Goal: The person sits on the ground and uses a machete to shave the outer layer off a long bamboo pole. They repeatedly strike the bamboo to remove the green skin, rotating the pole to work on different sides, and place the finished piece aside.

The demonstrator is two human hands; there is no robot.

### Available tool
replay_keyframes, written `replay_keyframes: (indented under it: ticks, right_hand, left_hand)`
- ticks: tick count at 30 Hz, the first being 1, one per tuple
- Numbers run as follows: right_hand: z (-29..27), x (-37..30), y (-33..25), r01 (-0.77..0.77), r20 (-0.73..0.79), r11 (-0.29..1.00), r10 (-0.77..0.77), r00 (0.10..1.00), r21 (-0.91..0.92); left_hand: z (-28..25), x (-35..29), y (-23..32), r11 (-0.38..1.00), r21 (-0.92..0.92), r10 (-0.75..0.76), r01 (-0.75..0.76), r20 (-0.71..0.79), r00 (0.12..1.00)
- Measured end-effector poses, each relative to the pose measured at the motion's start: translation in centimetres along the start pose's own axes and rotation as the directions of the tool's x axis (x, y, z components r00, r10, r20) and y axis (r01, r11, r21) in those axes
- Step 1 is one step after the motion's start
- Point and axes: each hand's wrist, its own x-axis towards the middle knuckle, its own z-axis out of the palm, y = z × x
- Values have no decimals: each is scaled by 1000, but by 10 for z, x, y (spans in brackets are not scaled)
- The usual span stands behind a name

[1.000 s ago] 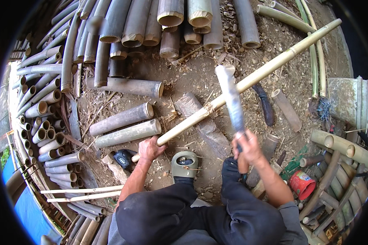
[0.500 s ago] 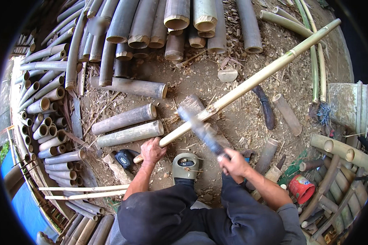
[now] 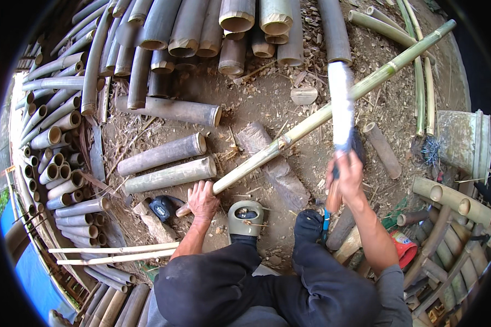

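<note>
L hand (image 3: 203, 200) clamped on smooth jointed bamboo pole (image 3: 315, 120), R hand (image 3: 346, 173) gripping machete (image 3: 342, 111), blade too blurred for me, far hollow bamboo tubes (image 3: 186, 30) cut off @ top

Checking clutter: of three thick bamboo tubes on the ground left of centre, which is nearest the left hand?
The lowest, pale greenish tube, ending just beyond the left hand; both greyer tubes lie farther away.
</note>
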Motion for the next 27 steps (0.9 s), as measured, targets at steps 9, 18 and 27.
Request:
replay_keyframes:
  ticks: [9,18,27]
  right_hand:
    - [-2,-2,8,-71,75,997,71,995,-2]
    - [28,-67,40,-231,546,891,426,721,-391]
    - [1,5,10,70,-155,994,-56,986,85]
  left_hand:
    - [2,-3,-4,999,-44,-7,7,0,1000]
    - [3,6,-2,997,-75,-7,4,-39,999]
    - [2,-4,9,998,-53,-29,23,-115,993]
